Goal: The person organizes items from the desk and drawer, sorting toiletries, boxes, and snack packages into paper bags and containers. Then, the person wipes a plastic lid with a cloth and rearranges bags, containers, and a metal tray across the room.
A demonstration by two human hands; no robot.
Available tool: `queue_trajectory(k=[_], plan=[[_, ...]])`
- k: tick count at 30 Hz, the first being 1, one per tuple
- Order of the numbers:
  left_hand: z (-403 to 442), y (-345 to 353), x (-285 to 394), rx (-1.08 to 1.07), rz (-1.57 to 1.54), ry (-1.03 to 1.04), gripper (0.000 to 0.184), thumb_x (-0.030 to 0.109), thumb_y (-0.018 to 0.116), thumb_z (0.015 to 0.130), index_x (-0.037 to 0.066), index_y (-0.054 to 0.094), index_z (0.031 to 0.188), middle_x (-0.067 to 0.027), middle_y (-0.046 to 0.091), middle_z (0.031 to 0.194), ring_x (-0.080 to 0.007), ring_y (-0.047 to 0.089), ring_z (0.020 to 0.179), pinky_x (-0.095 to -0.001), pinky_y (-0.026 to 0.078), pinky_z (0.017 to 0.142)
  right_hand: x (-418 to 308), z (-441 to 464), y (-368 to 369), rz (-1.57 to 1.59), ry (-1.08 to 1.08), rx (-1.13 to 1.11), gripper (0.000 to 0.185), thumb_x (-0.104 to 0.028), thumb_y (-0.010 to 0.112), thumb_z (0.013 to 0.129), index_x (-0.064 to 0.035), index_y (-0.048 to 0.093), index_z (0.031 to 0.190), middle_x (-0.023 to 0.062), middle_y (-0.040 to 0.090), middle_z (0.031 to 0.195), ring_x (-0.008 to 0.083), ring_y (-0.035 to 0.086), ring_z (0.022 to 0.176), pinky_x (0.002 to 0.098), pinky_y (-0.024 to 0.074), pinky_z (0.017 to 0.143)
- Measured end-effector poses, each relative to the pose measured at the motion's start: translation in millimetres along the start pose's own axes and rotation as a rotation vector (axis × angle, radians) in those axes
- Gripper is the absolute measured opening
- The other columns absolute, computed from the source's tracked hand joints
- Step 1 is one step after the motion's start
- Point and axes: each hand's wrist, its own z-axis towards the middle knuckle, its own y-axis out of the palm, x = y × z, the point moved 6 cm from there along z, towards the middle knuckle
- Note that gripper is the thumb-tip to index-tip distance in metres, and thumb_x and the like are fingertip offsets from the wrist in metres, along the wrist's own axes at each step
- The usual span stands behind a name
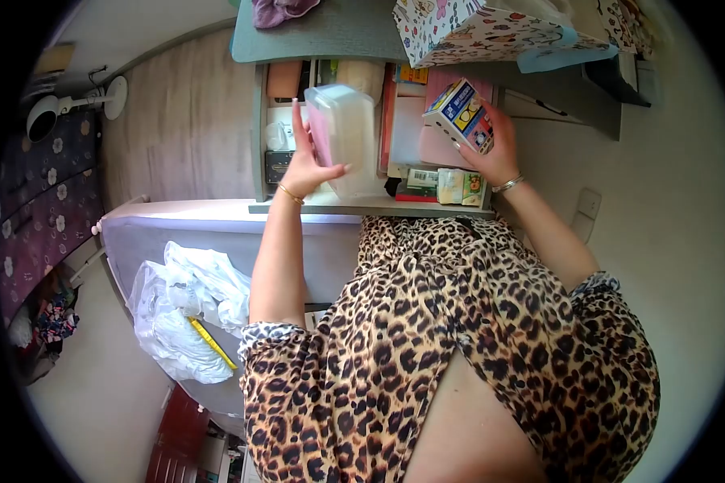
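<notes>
Above an open drawer [370,211], my left hand [306,169] holds a translucent plastic container [350,137] by its side, with something pink showing at its left face. My right hand [495,149] grips a small blue, white and yellow printed box [461,113] over the drawer's right part. Beneath the hands, the drawer holds a green and white packet [453,187], a red item [415,196], a dark box [277,166] and pink flat items [443,149]. The container hides part of the drawer's middle.
A grey-green tabletop [338,36] lies beyond the drawer, bearing a patterned bag [475,32] and a purple cloth [280,11]. White plastic bags [189,314] rest on a grey surface at the left. A wall socket [588,203] is at the right.
</notes>
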Motion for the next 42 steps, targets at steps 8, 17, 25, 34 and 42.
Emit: queue_trajectory(k=[8,17,25,34,42], plan=[[0.1,18.7,3.7,-0.357,1.227,0.038,0.121,0.02,0.084,0.048,0.031,0.011,0.145,-0.0172,0.025,0.14,-0.0359,0.027,0.13,-0.0479,0.024,0.108,-1.1,7.4,2.9,0.026,-0.024,-0.022,0.08,-0.018,0.076,0.057,-0.0109,0.041,0.129,0.0151,0.047,0.118,0.0331,0.045,0.106,0.0408,0.0391,0.092],[-19.4,57.6,-22.6,-0.728,1.728,-0.046,0.123,0.024,0.084,0.053,0.045,0.003,0.143,-0.0117,0.029,0.144,-0.0313,0.029,0.132,-0.0517,0.022,0.105,-10.7,7.2,11.2,-0.074,-0.078,-0.112,0.078,-0.02,0.075,0.058,-0.0127,0.044,0.129,0.0187,0.044,0.119,0.035,0.044,0.106,0.0416,0.038,0.093],[-26.2,62.9,-40.3,-0.637,1.642,0.083,0.117,0.024,0.083,0.053,0.044,0.011,0.142,-0.0078,0.03,0.144,-0.0279,0.028,0.133,-0.052,0.019,0.107,18.1,3.0,57.2,-0.341,-0.142,-0.311,0.075,-0.027,0.077,0.06,-0.016,0.048,0.127,0.0213,0.041,0.122,0.0367,0.043,0.108,0.0443,0.0373,0.093],[-34.5,77.0,-13.2,-0.676,1.537,-0.046,0.114,0.017,0.082,0.054,0.044,0.014,0.142,-0.0095,0.028,0.144,-0.0306,0.027,0.134,-0.0522,0.02,0.108,-24.4,-21.6,77.8,0.042,0.093,-0.548,0.064,-0.034,0.072,0.075,-0.0064,0.046,0.127,0.0159,0.056,0.105,0.0254,0.058,0.088,0.0357,0.0495,0.073],[-38.2,61.5,-25.8,-0.7,1.34,0.052,0.106,0.023,0.083,0.054,0.036,0.025,0.141,-0.0104,0.023,0.147,-0.0341,0.024,0.134,-0.0533,0.018,0.11,-18.2,-73.4,161.6,0.684,0.879,-0.806,0.061,-0.037,0.065,0.083,-0.0096,0.039,0.131,0.0096,0.06,0.097,0.0157,0.059,0.085,0.0286,0.0501,0.066]])
